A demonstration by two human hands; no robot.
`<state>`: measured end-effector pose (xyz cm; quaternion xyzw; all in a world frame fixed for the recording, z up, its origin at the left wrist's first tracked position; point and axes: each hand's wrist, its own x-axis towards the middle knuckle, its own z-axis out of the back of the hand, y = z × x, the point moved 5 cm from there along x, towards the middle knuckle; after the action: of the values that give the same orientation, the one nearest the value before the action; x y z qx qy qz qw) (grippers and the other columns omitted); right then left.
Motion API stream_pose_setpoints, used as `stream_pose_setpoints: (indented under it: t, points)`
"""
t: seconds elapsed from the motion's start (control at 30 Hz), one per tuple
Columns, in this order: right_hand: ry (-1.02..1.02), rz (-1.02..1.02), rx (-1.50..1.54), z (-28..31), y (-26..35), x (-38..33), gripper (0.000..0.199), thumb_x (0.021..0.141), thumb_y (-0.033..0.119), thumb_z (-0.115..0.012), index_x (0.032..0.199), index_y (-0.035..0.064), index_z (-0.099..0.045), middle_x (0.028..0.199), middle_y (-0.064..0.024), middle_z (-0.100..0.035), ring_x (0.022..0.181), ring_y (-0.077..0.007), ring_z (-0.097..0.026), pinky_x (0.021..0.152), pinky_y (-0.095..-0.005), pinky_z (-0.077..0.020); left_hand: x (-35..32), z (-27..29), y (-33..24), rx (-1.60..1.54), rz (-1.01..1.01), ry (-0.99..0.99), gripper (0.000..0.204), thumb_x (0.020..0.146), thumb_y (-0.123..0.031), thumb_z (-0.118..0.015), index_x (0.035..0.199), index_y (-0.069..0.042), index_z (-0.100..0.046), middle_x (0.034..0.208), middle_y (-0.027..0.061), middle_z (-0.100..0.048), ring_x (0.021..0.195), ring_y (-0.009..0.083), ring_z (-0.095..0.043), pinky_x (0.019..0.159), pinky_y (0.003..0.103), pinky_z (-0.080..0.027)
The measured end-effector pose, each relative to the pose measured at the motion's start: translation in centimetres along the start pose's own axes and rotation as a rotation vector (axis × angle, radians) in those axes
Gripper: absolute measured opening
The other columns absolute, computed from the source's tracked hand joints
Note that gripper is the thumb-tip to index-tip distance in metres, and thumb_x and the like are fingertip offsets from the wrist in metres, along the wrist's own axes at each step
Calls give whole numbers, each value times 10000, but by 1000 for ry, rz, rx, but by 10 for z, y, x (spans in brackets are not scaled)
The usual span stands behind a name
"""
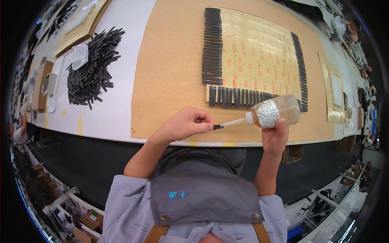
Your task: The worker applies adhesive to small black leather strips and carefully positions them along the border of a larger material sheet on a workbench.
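Observation:
Between the thumb and fingers of my left hand (pixel 187 123) is a short black strip (pixel 218 126), pinched near one end. My right hand (pixel 276 135) grips a clear squeeze bottle (pixel 288 110) with a silvery wrapping round its middle. The bottle lies tilted on its side, its long pale nozzle (pixel 234 122) pointing left. The nozzle's tip meets or nearly meets the strip's free end; whether they touch I cannot tell. Just beyond both hands is a yellowish board (pixel 259 52) with red print, black strips lined along its left, near and right edges.
A heap of loose black strips (pixel 95 67) lies to the left, a crumpled white piece (pixel 80 56) on top. Brown sheeting (pixel 170 73) covers the table's middle. At far left stands a cardboard box (pixel 41 85); another framed board (pixel 334 93) lies at right.

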<state>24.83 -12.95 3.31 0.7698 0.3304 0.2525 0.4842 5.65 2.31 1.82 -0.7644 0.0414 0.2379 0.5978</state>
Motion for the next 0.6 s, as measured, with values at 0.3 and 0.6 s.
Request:
stream_pose_setpoints:
  t: [0.3, 0.6]
  points:
    - [-4, -20, 21, -7, 5, -1, 623, 832, 371, -610, 1257, -14, -365, 1153, -110, -522, 1052, -220, -544, 907, -414, -452, 0, 0, -3, -55, 10, -31, 138, 805, -116, -607, 863, 7, -627, 698, -39, -536, 623, 24, -442, 548, 180, -351]
    - [-13, 31, 27, 5, 2, 0, 597, 867, 399, -542, 1279, 8, -358, 1175, -108, -528, 1067, -266, -549, 945, -502, -431, 0, 0, 2, -81, 11, -25, 122, 806, -107, -608, 851, 6, -625, 684, -38, -527, 602, 24, -436, 526, 183, -343]
